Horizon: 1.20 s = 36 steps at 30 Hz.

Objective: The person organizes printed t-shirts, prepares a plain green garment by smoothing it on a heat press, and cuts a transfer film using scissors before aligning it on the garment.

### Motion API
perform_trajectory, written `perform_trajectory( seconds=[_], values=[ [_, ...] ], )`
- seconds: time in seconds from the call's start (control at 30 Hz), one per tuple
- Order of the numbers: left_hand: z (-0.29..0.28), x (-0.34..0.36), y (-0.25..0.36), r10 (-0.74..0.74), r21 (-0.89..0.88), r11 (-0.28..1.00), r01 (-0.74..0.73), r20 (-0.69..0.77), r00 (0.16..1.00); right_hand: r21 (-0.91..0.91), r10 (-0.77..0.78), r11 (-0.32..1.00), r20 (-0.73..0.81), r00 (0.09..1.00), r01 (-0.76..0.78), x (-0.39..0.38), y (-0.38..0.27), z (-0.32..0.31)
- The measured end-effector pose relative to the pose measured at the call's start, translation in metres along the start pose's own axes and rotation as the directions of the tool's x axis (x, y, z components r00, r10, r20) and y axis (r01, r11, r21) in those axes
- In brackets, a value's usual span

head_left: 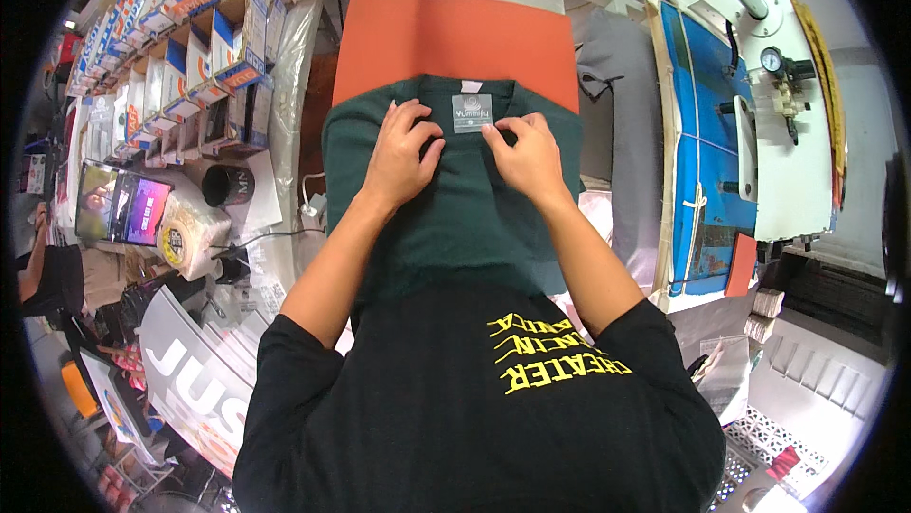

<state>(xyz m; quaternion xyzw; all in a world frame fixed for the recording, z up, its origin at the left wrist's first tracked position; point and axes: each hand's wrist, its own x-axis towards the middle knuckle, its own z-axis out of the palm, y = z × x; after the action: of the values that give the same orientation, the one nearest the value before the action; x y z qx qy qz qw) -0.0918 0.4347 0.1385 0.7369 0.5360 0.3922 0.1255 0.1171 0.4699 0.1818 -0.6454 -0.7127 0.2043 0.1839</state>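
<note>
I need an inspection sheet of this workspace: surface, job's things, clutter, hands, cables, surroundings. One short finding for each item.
Surface: orange press pad, mostly bare at its far end.
Job's things: dark green T-shirt spread over the pad; grey neck label lies flat at the collar.
Clutter: cardboard boxes stacked at left; black mug; roll of tape.
Hands: left hand and right hand press on the shirt, either side of the label.
Cables: thin cable runs over the left table.
Surroundings: blue board and white press arm with a pressure gauge at right.
</note>
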Motion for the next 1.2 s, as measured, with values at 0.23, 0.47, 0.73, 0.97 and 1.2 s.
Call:
perform_trajectory(
  seconds=[0.23, 0.47, 0.73, 0.97, 1.2],
  values=[
    [0.001, -0.002, 0.004, 0.056, 0.078, 0.995, -0.061, 0.061, 0.997, -0.285, -0.343, 0.919, -0.241, 0.908, 0.272, -0.029, 0.024, 0.017],
    [0.002, 0.003, 0.007, 0.129, 0.183, 0.969, -0.168, 0.206, 0.97, -0.24, -0.49, 0.86, -0.147, 0.859, 0.45, -0.024, 0.024, 0.03],
    [0.005, 0.002, 0.004, 0.112, 0.135, 0.982, -0.131, 0.143, 0.983, -0.191, -0.513, 0.854, -0.158, 0.844, 0.484, -0.025, 0.026, 0.031],
    [0.007, 0.002, 0.003, 0.102, 0.12, 0.986, -0.118, 0.131, 0.986, -0.184, -0.505, 0.859, -0.159, 0.848, 0.477, -0.025, 0.027, 0.032],
    [0.005, 0.002, 0.002, 0.105, 0.12, 0.985, -0.121, 0.134, 0.985, -0.171, -0.504, 0.862, -0.175, 0.846, 0.478, -0.025, 0.027, 0.032]
  ],
)
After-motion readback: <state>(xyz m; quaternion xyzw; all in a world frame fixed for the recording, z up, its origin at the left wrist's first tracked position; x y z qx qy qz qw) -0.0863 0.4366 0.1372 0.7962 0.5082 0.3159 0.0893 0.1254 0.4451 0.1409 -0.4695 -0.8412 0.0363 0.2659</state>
